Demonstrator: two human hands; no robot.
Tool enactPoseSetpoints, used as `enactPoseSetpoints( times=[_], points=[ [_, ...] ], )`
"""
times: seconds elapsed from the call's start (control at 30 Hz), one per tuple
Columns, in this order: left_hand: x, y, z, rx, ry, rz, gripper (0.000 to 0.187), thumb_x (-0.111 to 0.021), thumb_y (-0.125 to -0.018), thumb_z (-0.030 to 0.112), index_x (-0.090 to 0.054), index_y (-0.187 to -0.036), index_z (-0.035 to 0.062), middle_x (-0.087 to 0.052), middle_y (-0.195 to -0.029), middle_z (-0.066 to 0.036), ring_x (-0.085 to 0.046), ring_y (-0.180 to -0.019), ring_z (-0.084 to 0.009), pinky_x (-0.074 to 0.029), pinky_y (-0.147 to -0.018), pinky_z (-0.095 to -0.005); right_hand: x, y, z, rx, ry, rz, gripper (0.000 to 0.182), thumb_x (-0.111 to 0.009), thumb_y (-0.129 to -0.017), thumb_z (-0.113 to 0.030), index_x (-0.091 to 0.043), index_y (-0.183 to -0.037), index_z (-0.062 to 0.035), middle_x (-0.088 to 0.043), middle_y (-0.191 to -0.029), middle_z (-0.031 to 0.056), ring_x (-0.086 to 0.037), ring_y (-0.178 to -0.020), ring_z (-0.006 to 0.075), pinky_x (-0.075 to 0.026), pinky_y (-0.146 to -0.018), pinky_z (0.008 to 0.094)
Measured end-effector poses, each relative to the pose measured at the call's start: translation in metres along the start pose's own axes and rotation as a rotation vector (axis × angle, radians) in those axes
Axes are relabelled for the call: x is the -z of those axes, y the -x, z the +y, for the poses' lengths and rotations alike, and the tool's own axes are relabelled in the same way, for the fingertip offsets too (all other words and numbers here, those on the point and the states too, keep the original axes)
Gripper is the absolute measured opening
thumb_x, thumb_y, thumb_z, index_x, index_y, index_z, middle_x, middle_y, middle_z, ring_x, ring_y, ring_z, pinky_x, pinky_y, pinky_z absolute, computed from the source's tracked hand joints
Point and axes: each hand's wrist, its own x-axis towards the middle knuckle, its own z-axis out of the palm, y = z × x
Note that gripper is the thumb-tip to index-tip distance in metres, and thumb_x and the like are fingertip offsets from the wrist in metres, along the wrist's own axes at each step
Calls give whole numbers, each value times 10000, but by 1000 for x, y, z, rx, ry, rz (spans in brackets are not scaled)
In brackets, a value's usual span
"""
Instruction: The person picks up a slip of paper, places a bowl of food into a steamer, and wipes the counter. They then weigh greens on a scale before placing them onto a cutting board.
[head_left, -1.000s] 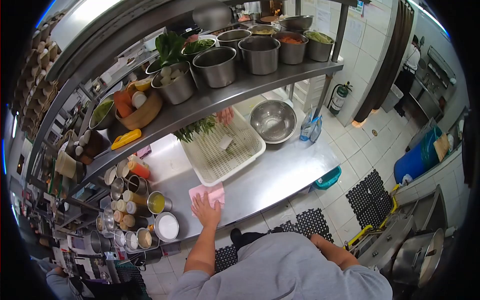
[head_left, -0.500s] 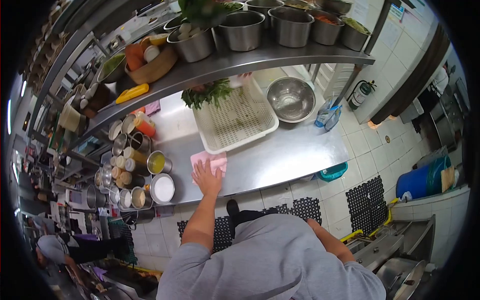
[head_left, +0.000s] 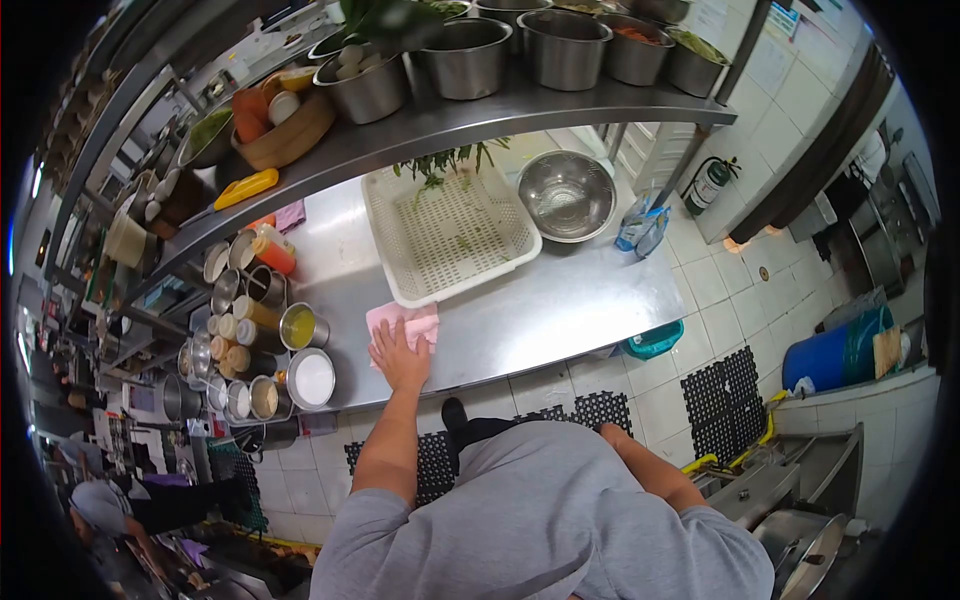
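Pink cloth [head_left: 422, 321], 1 piece, lies on the steel table [head_left: 510, 335], just beside the near left corner of the white perforated basket [head_left: 470, 279]; whether the 2 touch cannot be determined. Left hand [head_left: 401, 362] rests palm down on it, fingers extended and somewhat spread, not curled around any part; the flat posture presumably spreads pressure and pins the fabric against the metal. Right hand is hidden by the torso, so its fingers and any hold cannot be assessed. Leafy greens [head_left: 435, 175] overhang the basket's far side; their support is concealed by the overhead shelf [head_left: 480, 125]. The basket's holes would, in this inspector's judgement, let water drain. 1 steel bowl [head_left: 565, 200] stands just beyond its right side. At the table's left end, squeeze bottles [head_left: 258, 310] and 1 container of white contents [head_left: 310, 378] are grouped closely, probably for reach and to leave working surface around the cloth.
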Motion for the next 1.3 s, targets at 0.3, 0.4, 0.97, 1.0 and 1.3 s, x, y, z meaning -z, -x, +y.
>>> enactPoseSetpoints(
  times=[0.3, 0.4, 0.97, 1.0, 1.3],
  points=[
    [-6, -20, -19, 7, -16, -274, 839, -664, -997, 515, -388, -1708, 166, -203, -1809, -222, -94, -1691, -466, -101, -1314, -717, -24, -16, 12, -57, -91, 74, 534, -737, -905, -442, -814, -1234, -29, -746, -1294, 301, -722, -1239, 444, -575, -1086, 495],
    [-5, -31, -25, -1, -58, -396, 944, -672, -980, 571, -292, -1749, 176, -135, -1828, -230, -36, -1697, -477, -87, -1316, -717, -20, 14, -5, -91, -182, 109, 541, -729, -908, -445, -811, -1239, -26, -739, -1315, 302, -719, -1244, 446, -573, -1093, 489],
    [39, -2, 163, -732, -158, -1112, 658, -644, -997, 632, -830, -1095, 8, -800, -1115, -267, -757, -1096, -467, -589, -966, -539, -106, 46, -42, -283, -608, 156, 569, -802, -892, -425, -797, -1330, -62, -778, -1328, 229, -756, -1212, 367, -577, -1074, 431],
    [12, 3, 171, -880, 5, -1266, 635, -627, -1018, 624, -825, -1081, 24, -792, -1064, -280, -762, -1083, -455, -592, -943, -528, -122, 33, -38, -212, -520, 253, 589, -794, -891, -443, -796, -1325, -45, -777, -1330, 230, -745, -1235, 379, -562, -1097, 430],
    [-41, 15, 223, -775, 312, -1696, 367, -670, -1089, 365, -663, -1118, -1, -731, -753, -121, -761, -593, -208, -587, -498, -345, -109, 87, -103, -572, -758, 170, 510, -748, -979, -405, -777, -1369, -77, -735, -1421, 215, -724, -1275, 391, -561, -1104, 428]
  ],
)
